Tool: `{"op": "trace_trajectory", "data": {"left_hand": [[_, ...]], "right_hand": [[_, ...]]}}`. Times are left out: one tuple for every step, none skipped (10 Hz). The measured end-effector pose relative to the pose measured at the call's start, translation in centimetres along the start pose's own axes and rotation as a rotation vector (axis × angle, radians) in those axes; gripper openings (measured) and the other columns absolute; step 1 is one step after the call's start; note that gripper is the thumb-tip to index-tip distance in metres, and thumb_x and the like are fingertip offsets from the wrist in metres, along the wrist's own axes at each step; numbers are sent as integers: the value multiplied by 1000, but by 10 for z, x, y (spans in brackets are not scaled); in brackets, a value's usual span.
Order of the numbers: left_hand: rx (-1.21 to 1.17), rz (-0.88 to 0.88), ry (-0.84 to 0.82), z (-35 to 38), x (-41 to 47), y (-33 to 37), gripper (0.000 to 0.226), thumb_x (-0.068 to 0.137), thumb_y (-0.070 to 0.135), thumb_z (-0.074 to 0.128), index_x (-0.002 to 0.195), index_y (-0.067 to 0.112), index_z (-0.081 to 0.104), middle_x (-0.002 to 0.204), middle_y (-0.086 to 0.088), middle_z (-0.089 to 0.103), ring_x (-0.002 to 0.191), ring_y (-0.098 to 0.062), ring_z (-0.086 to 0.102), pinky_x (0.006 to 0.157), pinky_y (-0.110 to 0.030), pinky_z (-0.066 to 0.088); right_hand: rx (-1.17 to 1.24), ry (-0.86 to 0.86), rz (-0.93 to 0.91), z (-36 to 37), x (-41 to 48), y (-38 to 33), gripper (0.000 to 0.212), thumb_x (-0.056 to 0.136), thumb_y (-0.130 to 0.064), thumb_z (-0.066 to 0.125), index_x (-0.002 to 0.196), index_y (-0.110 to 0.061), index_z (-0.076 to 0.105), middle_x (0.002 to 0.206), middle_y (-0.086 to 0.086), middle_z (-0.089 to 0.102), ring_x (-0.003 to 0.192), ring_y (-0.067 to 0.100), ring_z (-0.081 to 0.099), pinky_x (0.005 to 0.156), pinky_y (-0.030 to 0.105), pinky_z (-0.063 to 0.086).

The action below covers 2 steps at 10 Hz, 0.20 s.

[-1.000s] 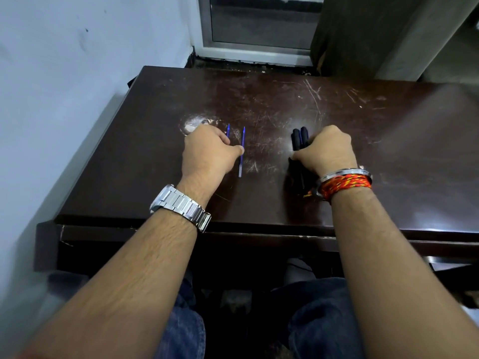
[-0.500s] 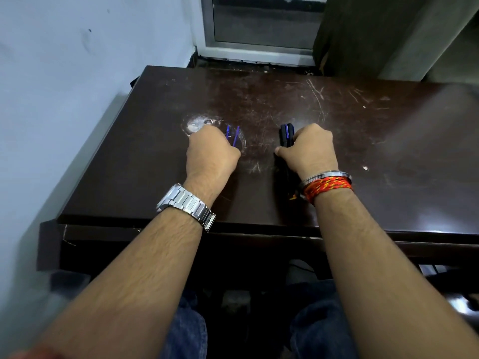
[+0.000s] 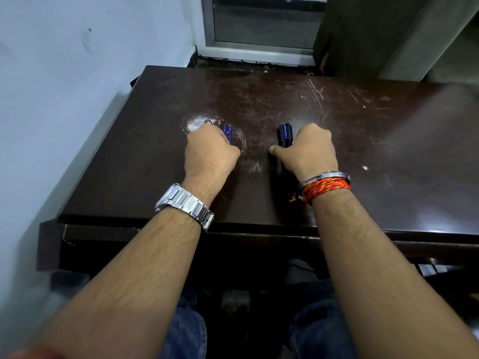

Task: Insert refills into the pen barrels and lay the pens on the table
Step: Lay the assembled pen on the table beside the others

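Thin blue refills (image 3: 227, 131) gathered up from the table (image 3: 388, 141) since a second ago, clutched in curled fingers of the left hand (image 3: 211, 151), tips projecting forward, dark blue-banded pen barrels (image 3: 284, 133) gripped in the curled right hand (image 3: 309, 151), ends protruding past the knuckles

Refills (image 3: 227, 130): only the blue far ends protrude past the knuckles of the left hand (image 3: 211, 150) gripping them; the rest of their length is hidden, count unconfirmed. Pen barrels (image 3: 284, 133): gripped by the right hand (image 3: 312, 150), which covers their middle; number cannot be told. Fingertips of both hands are curled under, out of sight. Surface (image 3: 388, 141) is cut off at the right edge. Lower-left corner is blurred.
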<state>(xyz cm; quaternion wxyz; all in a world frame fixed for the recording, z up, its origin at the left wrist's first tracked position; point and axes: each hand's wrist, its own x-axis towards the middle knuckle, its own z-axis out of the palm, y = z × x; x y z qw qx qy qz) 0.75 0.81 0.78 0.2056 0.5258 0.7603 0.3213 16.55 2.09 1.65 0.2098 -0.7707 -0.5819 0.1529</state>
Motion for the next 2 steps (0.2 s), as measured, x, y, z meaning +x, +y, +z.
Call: {"op": "trace_trajectory", "data": {"left_hand": [[6,13,2,1,0,-2,2,76,15,72,75,14,74,78,-3,71,79,-20,68,67,-27,49],[4,14,16,0,0,-3,6,77,20,73,72,16,73,76,0,71,78,-19,68,66,-29,52]], "right_hand": [[-28,79,-14,1,-4,-1,49,78,-47,79,80,-12,45,89,11,55,76,33,60,63,34,46],[-23,156,-49,2,-6,-6,46,81,-49,74,78,-13,45,82,7,49,81,37,65,62,34,45]]}}
